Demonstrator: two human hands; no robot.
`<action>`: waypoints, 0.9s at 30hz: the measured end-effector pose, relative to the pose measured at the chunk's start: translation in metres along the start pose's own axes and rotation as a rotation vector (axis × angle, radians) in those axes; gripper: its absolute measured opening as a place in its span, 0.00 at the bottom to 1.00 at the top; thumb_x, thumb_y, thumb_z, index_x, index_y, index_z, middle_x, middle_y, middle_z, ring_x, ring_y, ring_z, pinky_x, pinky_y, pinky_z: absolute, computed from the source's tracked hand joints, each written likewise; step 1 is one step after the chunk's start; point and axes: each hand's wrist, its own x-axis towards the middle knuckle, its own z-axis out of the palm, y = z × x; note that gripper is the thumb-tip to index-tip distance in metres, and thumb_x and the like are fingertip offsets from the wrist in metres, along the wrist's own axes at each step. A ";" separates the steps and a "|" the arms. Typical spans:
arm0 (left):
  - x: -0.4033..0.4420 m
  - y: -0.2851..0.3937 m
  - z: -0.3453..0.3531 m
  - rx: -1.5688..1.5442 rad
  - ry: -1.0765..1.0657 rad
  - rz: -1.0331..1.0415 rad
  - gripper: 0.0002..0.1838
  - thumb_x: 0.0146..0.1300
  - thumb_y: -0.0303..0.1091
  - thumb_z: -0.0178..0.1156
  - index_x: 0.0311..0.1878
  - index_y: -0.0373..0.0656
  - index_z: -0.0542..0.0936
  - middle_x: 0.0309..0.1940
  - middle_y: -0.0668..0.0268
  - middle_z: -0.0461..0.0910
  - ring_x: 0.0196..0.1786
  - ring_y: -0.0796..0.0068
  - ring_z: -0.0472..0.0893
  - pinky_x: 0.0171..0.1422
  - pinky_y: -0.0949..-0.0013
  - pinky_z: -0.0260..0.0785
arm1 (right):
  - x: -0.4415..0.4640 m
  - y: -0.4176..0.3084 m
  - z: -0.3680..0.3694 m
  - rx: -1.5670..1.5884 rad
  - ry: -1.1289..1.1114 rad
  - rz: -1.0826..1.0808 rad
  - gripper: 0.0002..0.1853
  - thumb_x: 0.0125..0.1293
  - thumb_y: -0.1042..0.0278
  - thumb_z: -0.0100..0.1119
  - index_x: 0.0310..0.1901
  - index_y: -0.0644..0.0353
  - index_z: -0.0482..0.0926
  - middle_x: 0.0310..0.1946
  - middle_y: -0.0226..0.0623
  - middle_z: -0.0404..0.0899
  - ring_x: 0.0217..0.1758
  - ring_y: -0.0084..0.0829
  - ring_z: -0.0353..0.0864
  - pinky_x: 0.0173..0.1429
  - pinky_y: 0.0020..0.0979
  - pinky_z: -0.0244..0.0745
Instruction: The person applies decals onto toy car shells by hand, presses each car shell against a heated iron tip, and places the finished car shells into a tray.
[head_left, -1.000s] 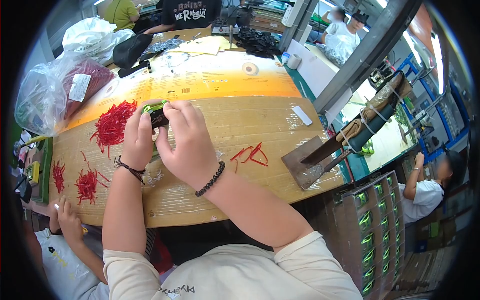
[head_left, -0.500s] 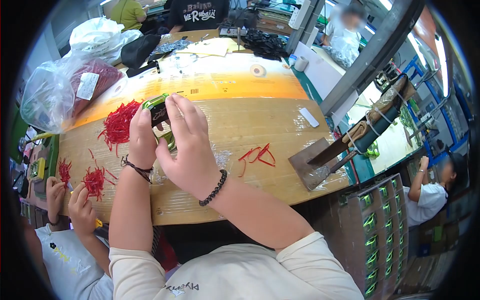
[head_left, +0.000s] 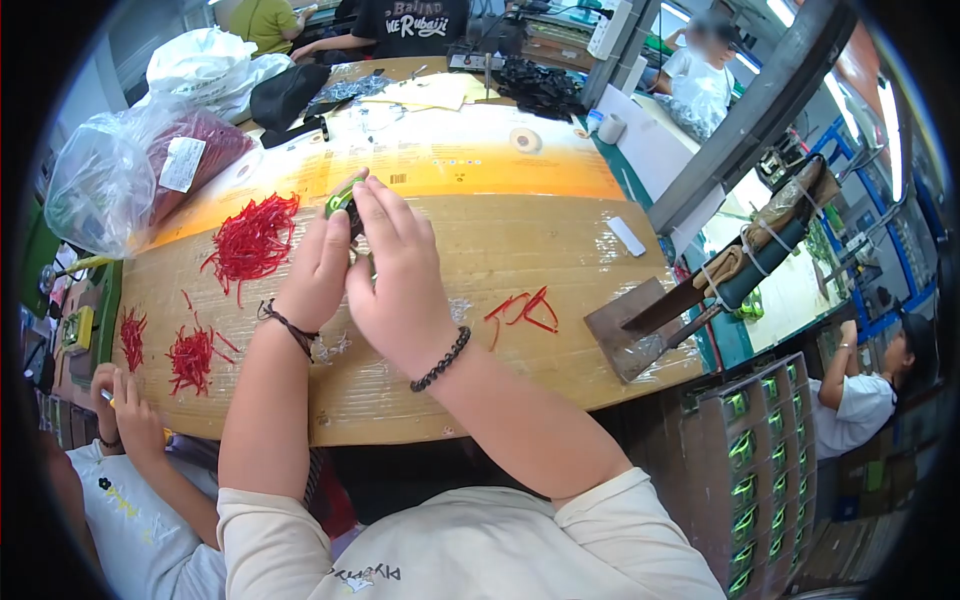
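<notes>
A bright green and black piece (head_left: 341, 202) is held between my two hands above the cardboard-covered table, mostly hidden by the fingers. My left hand (head_left: 315, 270) grips it from the left, and a thin dark cord circles that wrist. From the right, the fingers of my right hand (head_left: 400, 265) wrap over it; a black bead bracelet is on this wrist. A large heap of red strips (head_left: 254, 238) lies just left of my hands. Several loose red strips (head_left: 522, 308) are on the table to the right.
Two smaller red piles (head_left: 192, 360) (head_left: 132, 338) lie near a co-worker's hands (head_left: 132, 415) at lower left. Plastic bags (head_left: 100, 185) stand at the back left. A metal plate (head_left: 630, 330) with a wrapped handle is at right, beside a rack of green pieces (head_left: 742, 450).
The green and black piece has turned more on edge and is more covered by my hands. The view has shifted slightly, and the co-worker's hands have moved away from the small red pile.
</notes>
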 end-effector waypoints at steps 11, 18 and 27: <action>0.005 -0.014 -0.003 -0.186 -0.064 -0.163 0.27 0.78 0.44 0.35 0.73 0.38 0.58 0.61 0.62 0.70 0.62 0.76 0.69 0.68 0.69 0.60 | 0.008 0.022 -0.002 0.033 -0.063 -0.074 0.28 0.56 0.77 0.59 0.62 0.60 0.70 0.60 0.47 0.69 0.59 0.48 0.72 0.63 0.42 0.68; 0.006 -0.004 -0.017 -0.291 -0.113 -0.290 0.31 0.74 0.52 0.42 0.72 0.42 0.60 0.63 0.64 0.71 0.65 0.74 0.69 0.66 0.66 0.62 | 0.006 0.020 0.001 -0.051 -0.086 -0.109 0.30 0.55 0.75 0.62 0.62 0.54 0.70 0.63 0.48 0.66 0.59 0.48 0.72 0.61 0.43 0.71; 0.009 -0.007 -0.031 -0.336 -0.160 -0.345 0.31 0.72 0.48 0.47 0.75 0.47 0.58 0.67 0.66 0.67 0.65 0.72 0.70 0.67 0.61 0.62 | 0.003 0.021 0.005 -0.066 -0.078 -0.139 0.30 0.54 0.75 0.63 0.60 0.52 0.67 0.62 0.51 0.63 0.60 0.51 0.71 0.61 0.43 0.72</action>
